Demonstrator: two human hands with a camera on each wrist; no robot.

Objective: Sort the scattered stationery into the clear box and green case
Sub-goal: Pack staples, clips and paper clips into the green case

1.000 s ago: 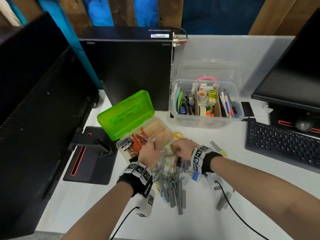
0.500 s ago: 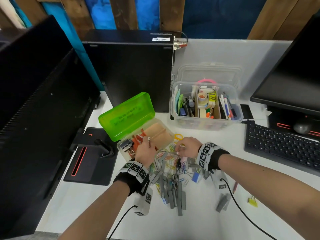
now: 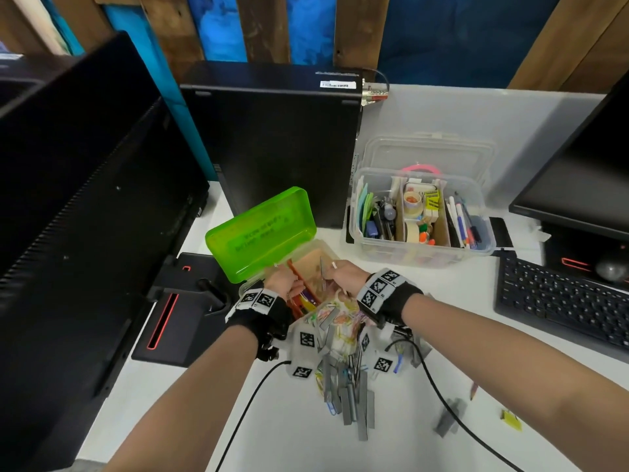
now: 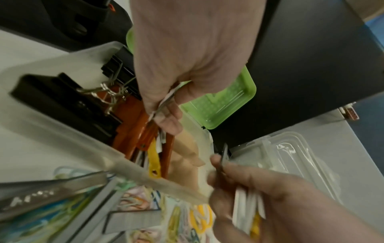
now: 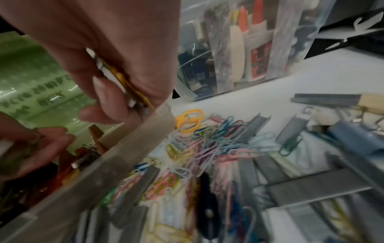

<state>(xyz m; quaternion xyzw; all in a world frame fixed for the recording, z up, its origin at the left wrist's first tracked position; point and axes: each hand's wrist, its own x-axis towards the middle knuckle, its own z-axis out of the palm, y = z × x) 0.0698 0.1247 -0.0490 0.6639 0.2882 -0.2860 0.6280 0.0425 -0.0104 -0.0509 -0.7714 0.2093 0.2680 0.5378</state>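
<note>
The green case lies open, lid tipped back, and its tray holds black binder clips, orange pieces and a yellow clip. Both hands hover over that tray. My left hand pinches a few thin white and metal strips above the orange pieces. My right hand grips a small bundle of white sticks, a grey staple strip and a yellow piece just past the tray's near rim. The clear box stands to the right, open and packed with pens and tape.
A pile of coloured paper clips and grey staple strips lies on the white desk before the case. Further right lie a loose staple strip and a yellow clip. A computer tower, monitors and a keyboard ring the area.
Both hands have lifted off the pile and moved forward over the open case, each carrying small items. The view has drawn nearer to the desk.
</note>
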